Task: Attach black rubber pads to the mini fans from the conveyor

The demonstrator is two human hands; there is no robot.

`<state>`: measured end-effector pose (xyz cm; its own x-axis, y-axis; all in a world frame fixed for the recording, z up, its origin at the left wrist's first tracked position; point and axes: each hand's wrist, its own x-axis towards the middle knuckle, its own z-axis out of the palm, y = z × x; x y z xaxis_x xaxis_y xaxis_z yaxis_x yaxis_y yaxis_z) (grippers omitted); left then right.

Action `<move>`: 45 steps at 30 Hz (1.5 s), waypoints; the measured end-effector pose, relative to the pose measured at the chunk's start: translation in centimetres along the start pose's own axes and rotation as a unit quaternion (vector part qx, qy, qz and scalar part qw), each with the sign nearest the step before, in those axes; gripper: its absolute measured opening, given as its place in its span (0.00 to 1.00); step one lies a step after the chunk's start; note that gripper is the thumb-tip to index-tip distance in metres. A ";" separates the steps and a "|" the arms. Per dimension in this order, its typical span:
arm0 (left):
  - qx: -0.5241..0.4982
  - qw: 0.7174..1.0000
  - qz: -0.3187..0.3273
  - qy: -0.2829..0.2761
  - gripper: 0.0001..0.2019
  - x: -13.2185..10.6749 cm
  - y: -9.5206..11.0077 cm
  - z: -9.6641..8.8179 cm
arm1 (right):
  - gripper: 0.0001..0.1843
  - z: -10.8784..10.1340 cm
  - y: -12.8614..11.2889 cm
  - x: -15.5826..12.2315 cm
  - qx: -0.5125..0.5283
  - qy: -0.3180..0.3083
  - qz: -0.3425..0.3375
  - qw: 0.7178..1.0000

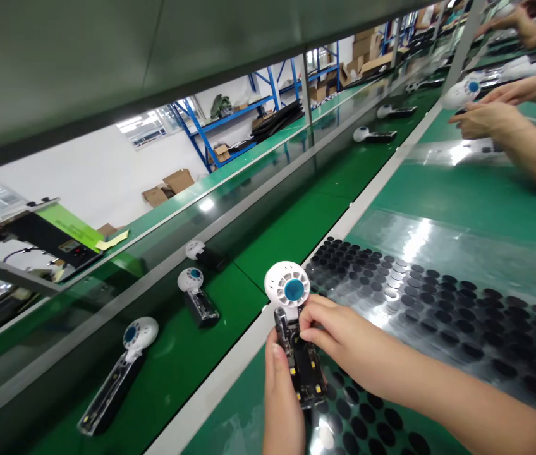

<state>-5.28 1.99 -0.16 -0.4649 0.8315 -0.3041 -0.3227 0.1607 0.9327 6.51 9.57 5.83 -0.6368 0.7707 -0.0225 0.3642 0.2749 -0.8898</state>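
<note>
My left hand (283, 395) grips the lower body of a handheld device (308, 373) from its left side. The device has a round white vented head (287, 284) with a blue centre, and a dark body showing a circuit board with small yellow parts. At the upper body, just below the head, the fingers of my right hand (339, 332) are pinched together against it. What lies between those fingertips is hidden. Beneath and beside my hands is a clear sheet bearing rows of black round discs (410, 300).
Similar devices lie on the green conveyor belt (268, 253), among them a near device (119, 373) and another device (196, 297). A pale rail (230, 373) separates belt and worktop. A co-worker's hands (495, 114) hold a device at upper right. A dark panel (130, 63) overhangs.
</note>
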 end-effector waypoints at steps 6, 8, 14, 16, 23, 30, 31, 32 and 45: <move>-0.005 1.000 -0.012 0.016 0.27 -0.1 0.1 0.0 | 0.08 0.2 -0.2 -0.2 -0.016 0.003 0.003 1.000; -0.006 1.000 -0.010 0.023 0.27 -0.1 0.0 0.2 | 0.09 0.2 -0.3 -0.2 -0.023 0.005 0.006 1.000; 0.002 0.999 -0.006 0.033 0.27 0.0 -0.1 0.3 | 0.08 0.4 -0.4 -0.3 -0.048 0.004 0.014 0.999; 0.004 0.999 -0.003 0.037 0.26 0.0 -0.2 0.2 | 0.08 0.6 -0.3 -0.3 -0.055 0.005 0.016 0.998; 0.008 0.999 0.006 0.035 0.27 0.1 -0.4 0.1 | 0.08 1.1 -0.3 -0.1 -0.049 0.029 0.027 0.998; -0.011 0.999 -0.026 0.025 0.27 0.2 0.0 0.1 | 0.07 2.7 0.4 0.1 0.090 0.078 0.043 0.992; -0.017 0.999 -0.028 0.021 0.27 0.2 0.1 0.1 | 0.06 2.9 0.6 0.2 0.125 0.074 0.052 0.988; -0.023 0.999 -0.033 0.012 0.28 0.2 0.1 0.1 | 0.05 3.1 0.9 0.3 0.158 0.065 0.064 0.983; -0.080 0.997 -0.011 -0.018 0.28 0.1 2.0 0.1 | 0.13 3.2 2.1 1.1 0.223 0.057 0.034 0.973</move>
<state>-5.94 2.43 1.70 -0.4271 0.8476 -0.3148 -0.4613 0.0951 0.8821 4.43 9.14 2.48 -0.5335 0.8437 -0.0598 0.0561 -0.0353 -0.9978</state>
